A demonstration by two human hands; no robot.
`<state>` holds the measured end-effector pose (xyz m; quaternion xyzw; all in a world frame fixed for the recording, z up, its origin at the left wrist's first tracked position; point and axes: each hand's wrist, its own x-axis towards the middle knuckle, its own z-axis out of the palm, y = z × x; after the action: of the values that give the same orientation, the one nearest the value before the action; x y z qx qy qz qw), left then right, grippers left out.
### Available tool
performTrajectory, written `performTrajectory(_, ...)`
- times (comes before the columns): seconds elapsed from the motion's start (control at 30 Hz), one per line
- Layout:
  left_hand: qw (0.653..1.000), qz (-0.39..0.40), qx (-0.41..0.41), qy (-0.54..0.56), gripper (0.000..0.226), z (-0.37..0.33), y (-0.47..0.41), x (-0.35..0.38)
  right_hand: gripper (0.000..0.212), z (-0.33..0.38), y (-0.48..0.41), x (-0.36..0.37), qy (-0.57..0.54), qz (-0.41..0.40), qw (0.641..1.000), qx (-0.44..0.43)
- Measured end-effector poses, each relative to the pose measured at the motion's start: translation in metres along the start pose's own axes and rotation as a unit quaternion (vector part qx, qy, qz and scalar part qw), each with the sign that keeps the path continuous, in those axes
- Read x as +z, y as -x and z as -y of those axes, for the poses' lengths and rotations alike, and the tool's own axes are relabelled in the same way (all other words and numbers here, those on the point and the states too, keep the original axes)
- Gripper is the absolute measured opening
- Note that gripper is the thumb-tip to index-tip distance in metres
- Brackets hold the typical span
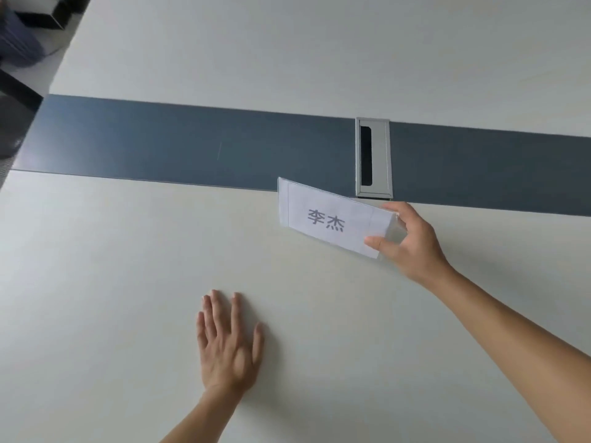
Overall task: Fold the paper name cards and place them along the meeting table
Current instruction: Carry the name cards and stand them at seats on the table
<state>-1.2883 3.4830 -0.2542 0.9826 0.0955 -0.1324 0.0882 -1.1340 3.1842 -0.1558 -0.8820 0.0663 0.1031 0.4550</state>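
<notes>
Right hand (406, 241) grips one folded name card (329, 217) at the worktop (112, 266) middle; left hand (228, 340) lies flat; other cards unseen.

One view only — a wide-angle camera on the person's head, facing forward and steeply down across the bench (96, 282). It sits close over the near half; the blue-grey strip (160, 142) crosses mid-frame — the far half recedes above.
</notes>
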Motion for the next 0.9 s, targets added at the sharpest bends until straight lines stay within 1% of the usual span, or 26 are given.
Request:
performTrajectory(0.13,1.0,0.004,-0.005,0.008,0.079,0.0,0.0,-0.001,0.047,-0.01,-0.027,-0.012,0.095,0.01,0.995,-0.012)
performTrajectory(0.2,1.0,0.006,-0.008,0.01,0.079,0.0,0.0,-0.003,0.047,-0.015,-0.038,-0.016,0.116,0.009,0.993,-0.013)
performTrajectory(0.33,1.0,0.01,-0.01,0.009,0.079,-0.001,0.0,-0.005,0.043,-0.019,-0.053,-0.017,0.151,0.004,0.988,-0.042)
performTrajectory(0.4,1.0,0.009,-0.011,0.012,0.08,-0.001,0.0,-0.006,0.045,-0.017,-0.053,-0.015,0.184,-0.006,0.982,-0.049)
performTrajectory(0.5,1.0,0.009,-0.011,0.014,0.08,-0.002,-0.001,-0.006,0.058,-0.013,-0.046,-0.006,0.294,-0.054,0.95,-0.093)
performTrajectory(0.53,1.0,0.009,-0.01,0.015,0.08,-0.002,-0.001,-0.006,0.062,-0.01,-0.043,-0.002,0.326,-0.061,0.937,-0.111)
performTrajectory(0.6,1.0,0.009,-0.01,0.015,0.08,-0.001,0.0,-0.005,0.065,-0.005,-0.039,0.009,0.367,-0.046,0.92,-0.132)
performTrajectory(0.67,1.0,0.008,-0.01,0.015,0.08,-0.001,0.001,-0.005,0.061,-0.004,-0.036,0.019,0.373,-0.041,0.916,-0.141)
performTrajectory(0.8,1.0,0.007,-0.01,0.017,0.08,0.0,0.001,-0.005,0.045,-0.008,-0.031,0.024,0.341,-0.069,0.924,-0.158)
performTrajectory(0.9,1.0,0.006,-0.008,0.012,0.079,0.001,0.001,-0.004,0.038,-0.014,-0.027,0.025,0.331,-0.078,0.925,-0.171)
